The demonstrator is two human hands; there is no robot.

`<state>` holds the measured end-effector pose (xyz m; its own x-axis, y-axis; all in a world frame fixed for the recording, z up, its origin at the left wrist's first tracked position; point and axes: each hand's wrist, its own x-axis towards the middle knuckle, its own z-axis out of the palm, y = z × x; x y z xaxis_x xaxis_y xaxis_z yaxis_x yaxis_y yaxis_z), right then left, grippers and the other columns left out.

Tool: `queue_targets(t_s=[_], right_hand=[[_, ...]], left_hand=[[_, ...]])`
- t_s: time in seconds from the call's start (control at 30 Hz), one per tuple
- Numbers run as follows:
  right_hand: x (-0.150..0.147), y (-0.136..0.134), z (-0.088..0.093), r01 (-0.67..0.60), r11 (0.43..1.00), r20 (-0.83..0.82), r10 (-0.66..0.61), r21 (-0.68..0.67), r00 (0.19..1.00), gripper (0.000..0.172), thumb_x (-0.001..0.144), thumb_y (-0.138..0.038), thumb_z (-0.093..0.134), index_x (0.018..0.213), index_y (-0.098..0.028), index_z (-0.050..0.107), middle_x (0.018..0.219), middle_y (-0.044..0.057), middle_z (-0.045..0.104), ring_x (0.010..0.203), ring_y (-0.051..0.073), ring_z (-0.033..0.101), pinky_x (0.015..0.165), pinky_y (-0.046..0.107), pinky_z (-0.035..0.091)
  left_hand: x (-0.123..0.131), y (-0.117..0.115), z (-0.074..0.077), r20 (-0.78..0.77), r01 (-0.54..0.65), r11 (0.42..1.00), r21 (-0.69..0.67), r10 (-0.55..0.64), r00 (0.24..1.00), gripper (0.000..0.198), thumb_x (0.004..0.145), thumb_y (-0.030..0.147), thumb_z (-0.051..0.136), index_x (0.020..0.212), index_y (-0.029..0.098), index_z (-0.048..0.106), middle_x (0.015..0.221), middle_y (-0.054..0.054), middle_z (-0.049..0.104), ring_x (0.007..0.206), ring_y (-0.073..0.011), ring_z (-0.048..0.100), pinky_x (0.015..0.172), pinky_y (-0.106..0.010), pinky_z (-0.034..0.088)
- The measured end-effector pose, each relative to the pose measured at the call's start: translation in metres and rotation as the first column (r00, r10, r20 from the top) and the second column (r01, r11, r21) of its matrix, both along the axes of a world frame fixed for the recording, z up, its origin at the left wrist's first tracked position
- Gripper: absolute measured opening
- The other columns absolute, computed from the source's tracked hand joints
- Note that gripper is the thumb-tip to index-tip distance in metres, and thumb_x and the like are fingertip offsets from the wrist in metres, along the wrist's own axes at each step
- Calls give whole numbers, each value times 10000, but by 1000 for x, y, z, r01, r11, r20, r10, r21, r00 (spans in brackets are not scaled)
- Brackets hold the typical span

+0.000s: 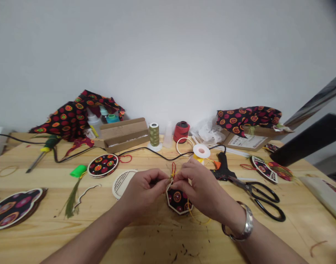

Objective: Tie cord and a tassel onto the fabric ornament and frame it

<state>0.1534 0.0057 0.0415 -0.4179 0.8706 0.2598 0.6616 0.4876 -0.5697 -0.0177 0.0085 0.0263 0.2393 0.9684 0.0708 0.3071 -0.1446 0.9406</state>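
An octagonal ornament point(178, 200) with a pale wooden frame and black patterned fabric lies on the table in front of me. My left hand point(146, 189) pinches at its top corner, thumb against forefinger. Close beside it, my right hand point(197, 183) is closed, its fingertips meeting at the same corner. Between them a yellow cord point(172, 176) is gathered at the base of a red loop point(174, 168). The cord's loose tail hangs below my right hand, across the ornament. My fingers hide the exact knot.
Scissors point(257, 194) and a black glue gun point(222, 168) lie to the right, near a white spool point(201, 151). Leftward are a round ornament point(103, 165), a green tassel point(73, 196) and a screwdriver point(37, 161). Thread spools point(154, 135) and a cardboard box point(126, 137) stand behind.
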Motion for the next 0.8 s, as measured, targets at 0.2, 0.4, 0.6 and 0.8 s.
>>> queue_targets(t_s=[0.2, 0.4, 0.6, 0.8], right_hand=[[-2, -1, 3, -1, 999, 168, -8, 48, 986, 157, 777, -162, 645, 622, -172, 626, 670, 25, 603, 730, 176, 462, 614, 304, 354], [-1, -3, 3, -26, 996, 259, 4, 80, 966, 164, 799, -158, 604, 638, -166, 635, 689, 47, 614, 720, 185, 461, 622, 326, 365], [-1, -4, 2, -14, 997, 295, -11, 80, 955, 153, 791, -149, 605, 643, -161, 645, 694, 62, 621, 729, 194, 475, 636, 332, 388], [-2, -3, 0, 9, 996, 241, -30, 86, 970, 145, 758, -135, 633, 618, -170, 645, 670, 51, 621, 726, 190, 479, 634, 324, 395]], left_hand=[[1, -2, -6, -124, 44, 990, 131, -28, 992, 152, 755, 182, 575, 638, 189, 672, 546, 30, 609, 509, -111, 489, 481, -196, 339], [0, -2, -11, -194, 107, 970, 216, -65, 979, 157, 781, 189, 569, 680, 202, 689, 575, 21, 653, 519, -122, 542, 501, -205, 363], [1, -4, -12, -216, 116, 969, 218, -68, 974, 169, 793, 206, 564, 688, 204, 697, 596, 8, 677, 536, -137, 569, 515, -214, 373], [1, -4, -13, -212, 114, 970, 213, -68, 975, 160, 791, 203, 564, 700, 211, 696, 613, 9, 686, 551, -142, 581, 530, -219, 380]])
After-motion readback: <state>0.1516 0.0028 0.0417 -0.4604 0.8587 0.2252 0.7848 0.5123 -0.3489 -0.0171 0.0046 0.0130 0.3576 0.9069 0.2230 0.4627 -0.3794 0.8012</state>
